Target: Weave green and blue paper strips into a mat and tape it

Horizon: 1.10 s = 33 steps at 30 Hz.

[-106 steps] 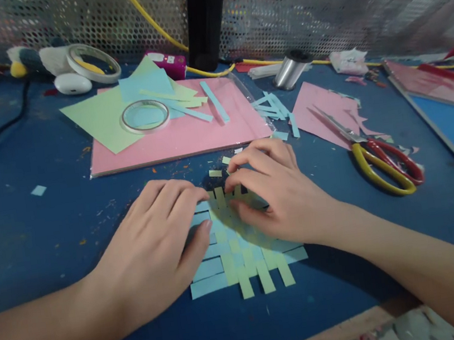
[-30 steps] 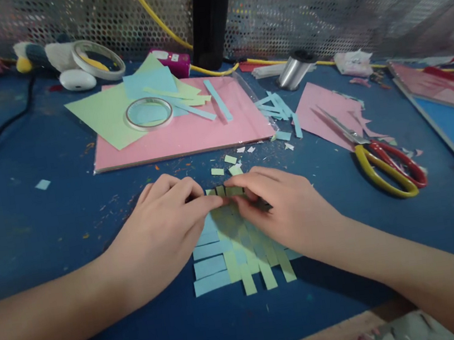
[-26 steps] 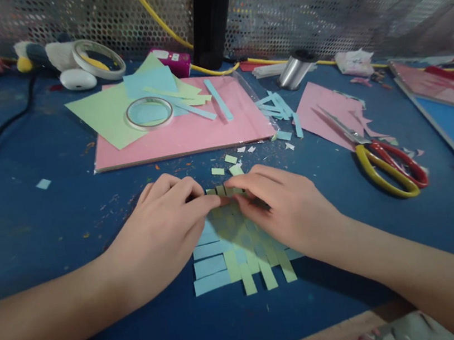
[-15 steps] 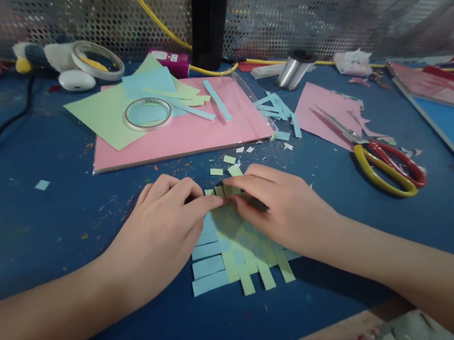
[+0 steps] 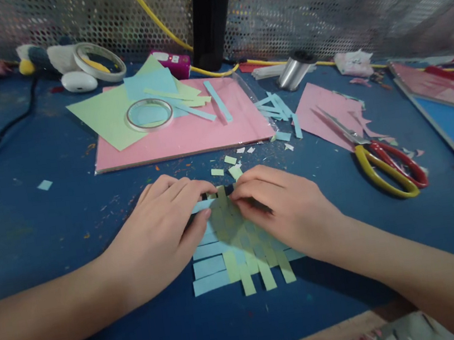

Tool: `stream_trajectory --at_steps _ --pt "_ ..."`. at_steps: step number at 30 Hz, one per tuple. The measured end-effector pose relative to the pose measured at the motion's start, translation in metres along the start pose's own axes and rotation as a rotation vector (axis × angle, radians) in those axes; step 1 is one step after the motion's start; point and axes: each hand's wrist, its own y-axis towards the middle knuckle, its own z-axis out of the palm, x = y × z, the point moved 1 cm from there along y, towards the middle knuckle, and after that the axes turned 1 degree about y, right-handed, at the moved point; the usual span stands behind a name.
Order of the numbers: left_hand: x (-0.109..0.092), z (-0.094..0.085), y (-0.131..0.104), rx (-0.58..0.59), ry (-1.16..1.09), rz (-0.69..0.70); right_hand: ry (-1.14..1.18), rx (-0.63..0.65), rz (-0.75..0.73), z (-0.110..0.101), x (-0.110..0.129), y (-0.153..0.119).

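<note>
A woven mat of green and blue paper strips lies on the blue table, its loose ends sticking out at the left and bottom. My left hand rests at the mat's upper left, thumb and index finger apart around a blue strip end, with the other fingers curled. At the upper right of the mat, my right hand pinches the top edge with thumb and index finger; what lies between those fingertips is too small to make out.
Beyond the mat are a pink paper pack with a tape roll, cut blue strips and small scraps. Scissors lie at the right over pink paper. A black object stands at the back.
My left thumb and index finger have parted, uncovering a blue strip end. My right index finger has drawn in toward the thumb, and the fingertips of both hands are farther apart.
</note>
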Motion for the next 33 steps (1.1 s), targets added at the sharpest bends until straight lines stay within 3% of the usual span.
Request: stream_trajectory --at_steps 17,21,26,33 --pt "-0.011 -0.002 -0.004 -0.094 0.357 0.171 -0.021 0.076 -0.042 -0.007 -0.002 -0.001" --pt "-0.013 -0.003 -0.008 -0.07 0.407 0.322 -0.025 0.109 -0.055 -0.009 -0.001 0.0" --pt "-0.016 -0.005 -0.008 -0.139 0.399 0.488 0.006 0.124 -0.074 -0.008 -0.003 0.0" --pt "-0.009 0.005 -0.005 -0.052 0.268 0.437 0.031 0.113 -0.044 -0.008 -0.009 0.001"
